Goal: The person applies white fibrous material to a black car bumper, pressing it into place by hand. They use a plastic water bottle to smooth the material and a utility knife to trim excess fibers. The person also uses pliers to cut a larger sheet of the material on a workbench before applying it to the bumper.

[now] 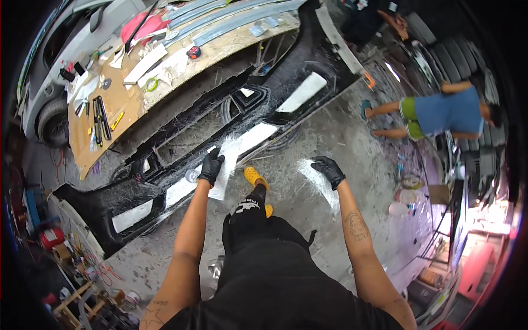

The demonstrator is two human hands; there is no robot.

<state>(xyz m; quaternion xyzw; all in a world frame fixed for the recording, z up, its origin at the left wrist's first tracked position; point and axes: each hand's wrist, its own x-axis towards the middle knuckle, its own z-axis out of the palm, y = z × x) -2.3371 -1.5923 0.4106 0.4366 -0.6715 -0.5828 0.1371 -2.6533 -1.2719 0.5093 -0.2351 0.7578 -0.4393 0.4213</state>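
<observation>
My gloved left hand (210, 166) is closed at the edge of a white sheet (223, 184), which hangs over the near edge of a long black car bumper (181, 157). A small clear round thing (192, 175) lies beside that hand. Out to the right, my gloved right hand (328, 170) grips a frayed piece of white fiberglass mat (319, 184) that dangles above the floor. White patches (302, 92) and loose fibres cover parts of the bumper, which has openings along its middle.
Behind the bumper, a worktable (129, 107) carries a tape measure (193, 52), green tape (152, 84), knives and long grey strips. A person in a blue shirt (448, 110) stands at the right. Another person (368, 22) is at the far right. A red tank (51, 237) sits at left.
</observation>
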